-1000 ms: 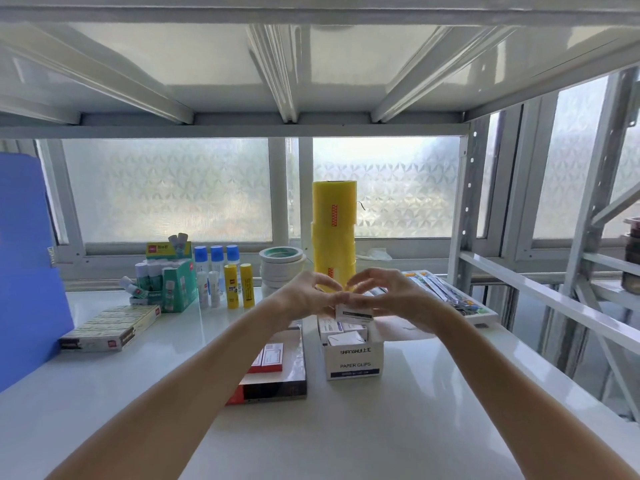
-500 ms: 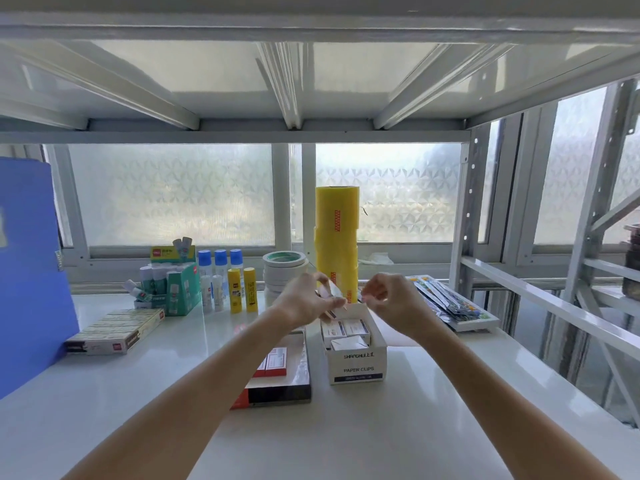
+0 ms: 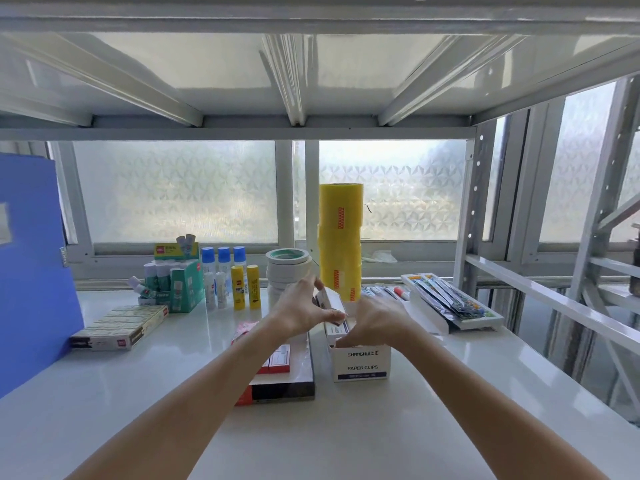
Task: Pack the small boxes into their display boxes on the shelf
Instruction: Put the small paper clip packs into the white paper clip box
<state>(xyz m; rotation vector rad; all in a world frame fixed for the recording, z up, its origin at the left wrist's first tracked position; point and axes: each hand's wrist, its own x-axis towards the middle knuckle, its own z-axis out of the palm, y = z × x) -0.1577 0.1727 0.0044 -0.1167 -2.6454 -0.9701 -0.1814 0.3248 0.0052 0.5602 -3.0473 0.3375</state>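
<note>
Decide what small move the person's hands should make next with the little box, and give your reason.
Probably lower the small box into the paper clips display box: the left hand holds it tilted just above the open top, the right hand beside it.

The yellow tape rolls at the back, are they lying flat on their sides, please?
No, the yellow tape rolls stand stacked upright in a tall column behind the hands.

The white painted-metal shelf (image 3: 433, 427) is smooth and glossy, mirroring the window light. The white paper-clip display box (image 3: 362, 363) looks like matt cardboard, as does the small white box (image 3: 334, 303) above it. The tall yellow stack of tape rolls (image 3: 340, 237) has a shiny, translucent plastic sheen. The window panes (image 3: 173, 192) are frosted, patterned glass.
</note>
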